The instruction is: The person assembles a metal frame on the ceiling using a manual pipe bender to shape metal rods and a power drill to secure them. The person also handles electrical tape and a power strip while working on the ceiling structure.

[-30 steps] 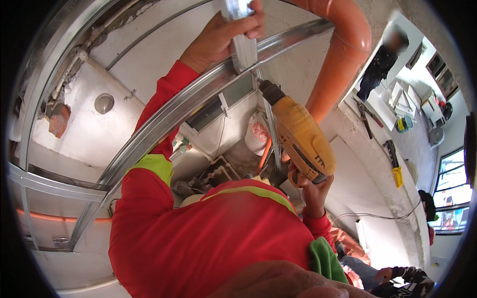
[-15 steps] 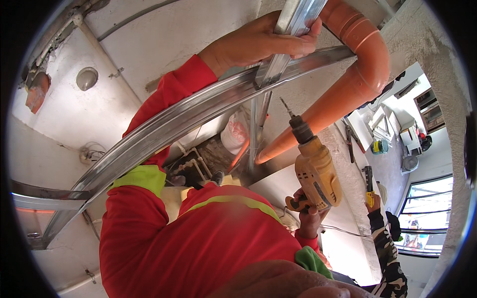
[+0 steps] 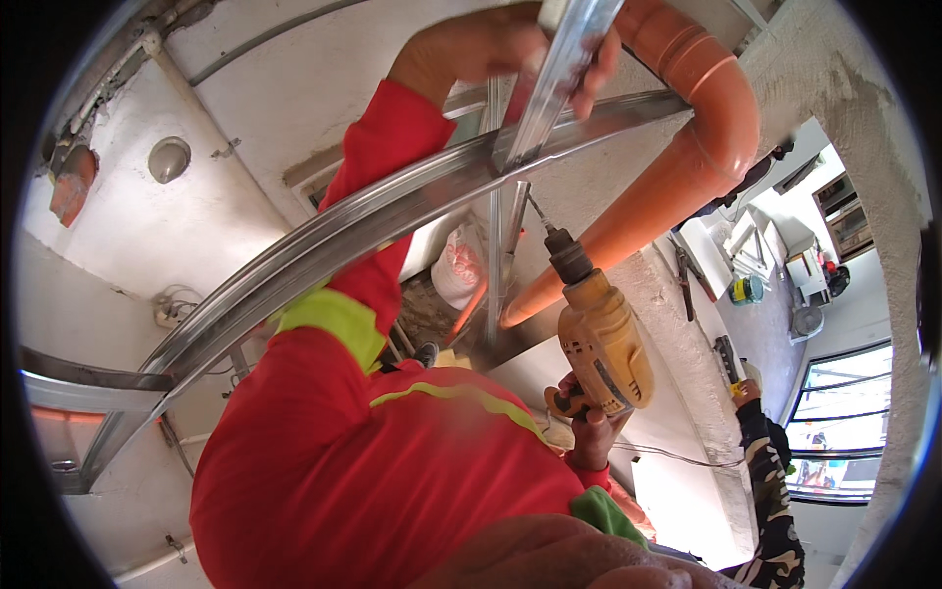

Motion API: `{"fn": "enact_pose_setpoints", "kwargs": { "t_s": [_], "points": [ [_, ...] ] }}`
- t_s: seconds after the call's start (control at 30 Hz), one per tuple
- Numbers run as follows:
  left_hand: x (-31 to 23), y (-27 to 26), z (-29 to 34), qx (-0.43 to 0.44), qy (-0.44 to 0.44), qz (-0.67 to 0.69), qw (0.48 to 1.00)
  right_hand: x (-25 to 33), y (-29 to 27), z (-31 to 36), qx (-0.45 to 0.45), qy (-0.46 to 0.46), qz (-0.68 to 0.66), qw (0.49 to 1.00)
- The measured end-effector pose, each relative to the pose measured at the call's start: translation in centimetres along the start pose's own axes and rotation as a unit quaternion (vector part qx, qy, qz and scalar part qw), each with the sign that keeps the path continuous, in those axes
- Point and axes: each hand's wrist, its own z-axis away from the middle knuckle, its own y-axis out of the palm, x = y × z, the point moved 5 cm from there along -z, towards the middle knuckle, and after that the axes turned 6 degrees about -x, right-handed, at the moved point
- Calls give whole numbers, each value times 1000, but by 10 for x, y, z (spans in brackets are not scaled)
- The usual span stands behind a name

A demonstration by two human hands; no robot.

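Note:
My left hand [image 3: 486,44], somewhat blurred, reaches up behind an upright galvanised metal stud [image 3: 559,74], its fingers curled round the far side. That stud's lower end meets a long metal channel [image 3: 324,226], which looks curved in this view and runs from lower left to upper right. In my right hand [image 3: 591,437] is a yellow power drill [image 3: 606,344], held by the handle. The bit [image 3: 538,211] points up and to the left, just below the joint of stud and channel, with a visible gap.
A thick orange pipe [image 3: 657,206] bends down right of the frame. Another person's camouflage sleeve [image 3: 770,491] rises at lower right, the hand holding a yellow-and-black tool [image 3: 731,363]. A white sack [image 3: 459,267] stands below. A second metal channel [image 3: 93,383] joins at left.
My left arm has shifted to the right, and the left hand has moved slightly up around the stud. The drill has moved a little left and up, its bit nearer the joint.

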Motion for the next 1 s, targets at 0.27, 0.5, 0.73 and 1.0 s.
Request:
{"fn": "enact_pose_setpoints", "kwargs": {
  "t_s": [0.27,0.5,0.73,1.0],
  "points": [
    [-52,-6,-14,-110,108,61,986,5,-20,11,-16,-6,6,1000],
    [-55,18,-7,-172,75,32,982,9,-31,14,-38,32,12,999],
    [-44,12,-5,-185,38,70,979,-22,-57,13,-73,19,29,997],
    [-43,-1,-11,-73,101,77,989,-66,-83,14,-21,8,9,1000]
  ]
}}
